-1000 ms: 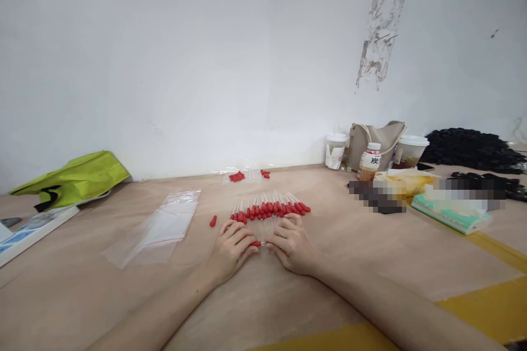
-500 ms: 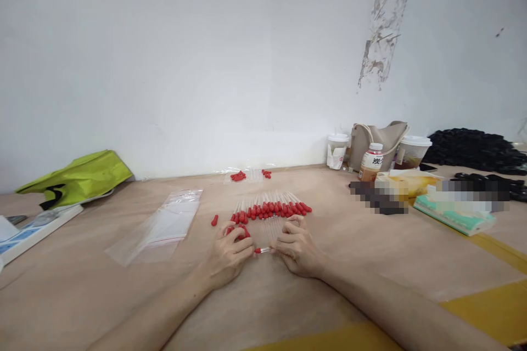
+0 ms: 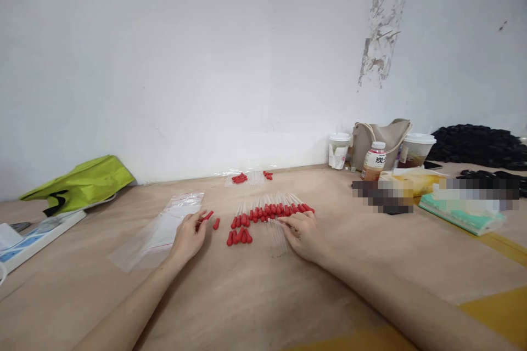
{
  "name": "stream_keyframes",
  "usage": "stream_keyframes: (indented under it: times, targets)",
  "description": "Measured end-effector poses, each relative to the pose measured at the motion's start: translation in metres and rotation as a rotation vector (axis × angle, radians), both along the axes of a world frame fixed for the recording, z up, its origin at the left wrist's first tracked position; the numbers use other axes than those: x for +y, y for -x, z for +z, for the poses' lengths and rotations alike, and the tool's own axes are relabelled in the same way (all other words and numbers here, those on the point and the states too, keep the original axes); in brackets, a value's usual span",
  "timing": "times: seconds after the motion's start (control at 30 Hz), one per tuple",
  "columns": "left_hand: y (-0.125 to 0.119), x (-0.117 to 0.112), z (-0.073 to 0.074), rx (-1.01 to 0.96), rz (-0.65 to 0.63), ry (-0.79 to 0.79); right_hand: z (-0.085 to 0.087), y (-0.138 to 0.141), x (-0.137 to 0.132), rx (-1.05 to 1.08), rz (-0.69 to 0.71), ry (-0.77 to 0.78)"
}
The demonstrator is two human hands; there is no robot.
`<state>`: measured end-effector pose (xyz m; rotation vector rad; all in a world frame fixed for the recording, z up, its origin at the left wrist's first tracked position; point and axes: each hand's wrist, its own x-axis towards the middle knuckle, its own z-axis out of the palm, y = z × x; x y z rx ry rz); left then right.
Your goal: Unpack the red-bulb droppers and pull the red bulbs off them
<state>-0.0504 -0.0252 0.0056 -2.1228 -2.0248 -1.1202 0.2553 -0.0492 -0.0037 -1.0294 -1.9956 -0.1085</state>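
Note:
My left hand (image 3: pixel 191 235) is closed, fingertips pinching a red rubber dropper bulb (image 3: pixel 208 215). A second red bulb lies just right of it on the brown table covering. My right hand (image 3: pixel 303 231) pinches the upper end of a thin clear glass tube (image 3: pixel 272 220), over a group of loose glass tubes (image 3: pixel 278 244). Between my hands lies a small cluster of loose red bulbs (image 3: pixel 239 237). Behind them droppers (image 3: pixel 269 209) with red bulbs form a row, their glass stems pointing toward the wall.
Flat clear plastic bags (image 3: pixel 167 225) lie left of my left hand. Near the wall is a bag with more red bulbs (image 3: pixel 239 178). A power strip (image 3: pixel 49 241) and green bag (image 3: pixel 88 181) are at left; drinks, a beige bag (image 3: pixel 381 140) and a tissue pack (image 3: pixel 461 214) at right.
My hands have moved apart. The left went left and now holds a red bulb; the right moved up to the tubes' far ends. The bulb-tipped tube between them is no longer there.

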Motion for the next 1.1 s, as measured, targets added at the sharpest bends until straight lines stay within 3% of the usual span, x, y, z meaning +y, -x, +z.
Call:
stream_keyframes:
  times: [0.17, 0.37, 0.73, 1.1]
  targets:
    - [0.0, 0.001, -0.01, -0.027, -0.084, 0.064, 0.01, 0.011, 0.007, -0.162, 0.002, -0.117]
    - [-0.008, -0.002, -0.015, 0.072, -0.12, -0.028, 0.003, 0.032, 0.014, -0.393, 0.02, -0.251]
    - [-0.009, -0.004, -0.016, 0.079, -0.148, 0.019, 0.004, 0.041, -0.003, -0.356, -0.008, -0.002]
    - [-0.006, -0.002, -0.019, 0.073, -0.16, 0.012, 0.004, 0.04, -0.005, -0.417, -0.009, 0.046]
